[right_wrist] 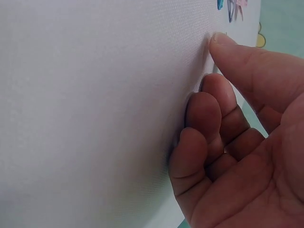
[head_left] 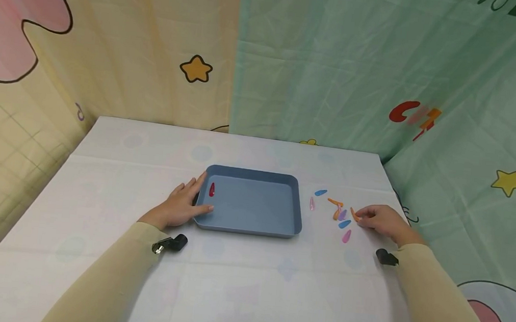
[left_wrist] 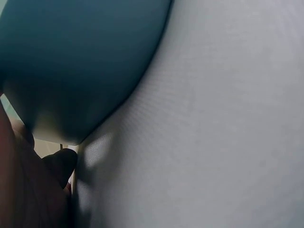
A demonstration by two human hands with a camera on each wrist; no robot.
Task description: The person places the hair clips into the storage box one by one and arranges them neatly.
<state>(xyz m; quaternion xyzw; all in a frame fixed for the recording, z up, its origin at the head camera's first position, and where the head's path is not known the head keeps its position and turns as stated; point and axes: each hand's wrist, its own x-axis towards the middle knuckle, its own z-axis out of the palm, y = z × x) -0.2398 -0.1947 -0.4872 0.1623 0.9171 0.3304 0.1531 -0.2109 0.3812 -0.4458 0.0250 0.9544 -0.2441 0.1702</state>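
A blue-grey rectangular tray (head_left: 252, 227) lies on the table with one red hair clip (head_left: 212, 189) inside near its left side. My left hand (head_left: 180, 205) rests at the tray's left edge, fingers extended along the rim and thumb over the front left corner. My right hand (head_left: 383, 222) pinches an orange hair clip (head_left: 354, 214) at the right of a loose group. In the right wrist view, the thumb (right_wrist: 256, 71) and three curled fingers show near the cloth; the pinched clip is hidden there. Purple (head_left: 343, 215) and blue (head_left: 344, 224) clips lie closest to it.
Several other clips lie right of the tray, including a blue one (head_left: 320, 192), a pale pink one (head_left: 312, 203), a magenta one (head_left: 346, 236) and an orange one (head_left: 335, 202). White cloth (head_left: 237, 292) covers the table. Printed curtains (head_left: 321, 69) hang behind and beside it.
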